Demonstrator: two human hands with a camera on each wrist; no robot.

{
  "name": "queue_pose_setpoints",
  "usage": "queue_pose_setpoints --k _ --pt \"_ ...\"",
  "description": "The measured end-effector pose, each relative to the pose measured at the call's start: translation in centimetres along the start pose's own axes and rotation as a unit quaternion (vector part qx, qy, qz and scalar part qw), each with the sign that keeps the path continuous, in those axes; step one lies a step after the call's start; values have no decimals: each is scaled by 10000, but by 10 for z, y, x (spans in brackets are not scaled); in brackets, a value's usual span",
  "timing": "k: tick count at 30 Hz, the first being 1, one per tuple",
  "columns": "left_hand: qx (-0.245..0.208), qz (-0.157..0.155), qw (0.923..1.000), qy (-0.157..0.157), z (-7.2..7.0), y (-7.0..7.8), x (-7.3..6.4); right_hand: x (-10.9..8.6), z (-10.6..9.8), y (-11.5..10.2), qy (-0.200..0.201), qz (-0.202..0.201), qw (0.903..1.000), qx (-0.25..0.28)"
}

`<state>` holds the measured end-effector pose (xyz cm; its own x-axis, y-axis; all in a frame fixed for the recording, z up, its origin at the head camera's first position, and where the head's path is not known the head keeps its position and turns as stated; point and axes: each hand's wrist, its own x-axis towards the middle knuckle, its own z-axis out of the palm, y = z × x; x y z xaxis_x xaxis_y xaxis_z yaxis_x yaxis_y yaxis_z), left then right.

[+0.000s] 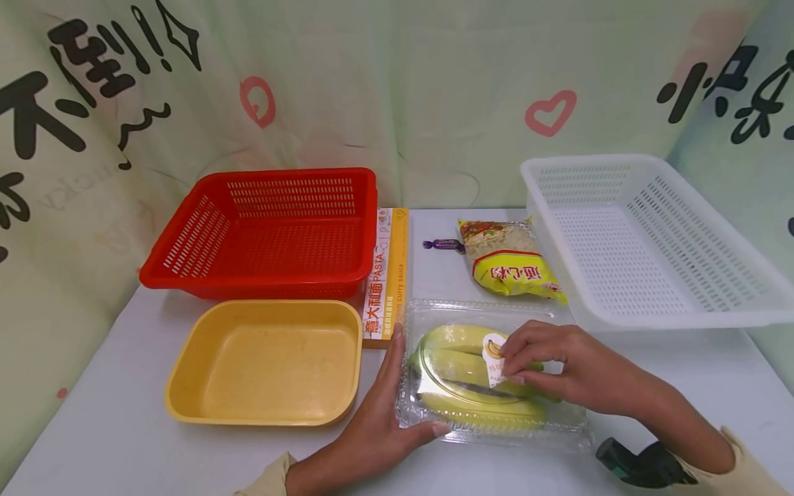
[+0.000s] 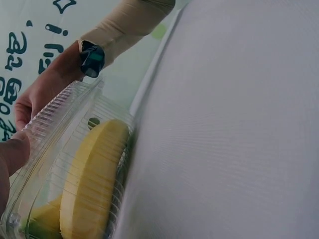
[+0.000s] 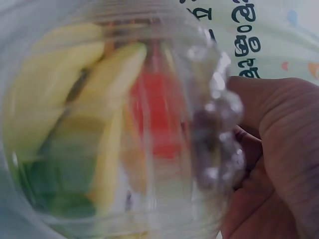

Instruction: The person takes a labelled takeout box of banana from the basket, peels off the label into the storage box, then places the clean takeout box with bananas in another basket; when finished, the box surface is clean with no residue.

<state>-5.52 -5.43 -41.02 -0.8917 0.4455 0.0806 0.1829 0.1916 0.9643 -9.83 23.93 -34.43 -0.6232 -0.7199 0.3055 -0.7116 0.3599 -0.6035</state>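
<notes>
Head view, clear banana box [image 1: 496, 432], right grip [image 1: 567, 359] pinching its label [image 1: 493, 359], left grip [image 1: 386, 421] spread against its side

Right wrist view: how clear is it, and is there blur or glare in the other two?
Right wrist: bananas smeared behind the container's plastic, bright glints along its edge; head: mostly sharp, pale glare patches on the container's top; left wrist: dimmer, yet the container's ribs are readable, with only faint reflections.

Bananas [image 1: 455, 377] in container [image 1: 567, 421], tray [image 1: 267, 365] at left, bag [image 1: 511, 265] behind, candy [image 1: 442, 244] perhaps partly under bag
</notes>
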Motion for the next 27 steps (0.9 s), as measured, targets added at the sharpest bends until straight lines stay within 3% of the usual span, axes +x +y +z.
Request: queue_pose_setpoints --k 10,17,27 --pt "46 -71 10000 -41 -1 0 0 2 -1 0 27 98 9993 360" --pt "26 -86 9999 -55 -1 2 0 6 -2 -2 235 662 9964 476" --pt "22 -96 9999 -86 -2 2 0 6 -5 3 587 1021 9887 922"
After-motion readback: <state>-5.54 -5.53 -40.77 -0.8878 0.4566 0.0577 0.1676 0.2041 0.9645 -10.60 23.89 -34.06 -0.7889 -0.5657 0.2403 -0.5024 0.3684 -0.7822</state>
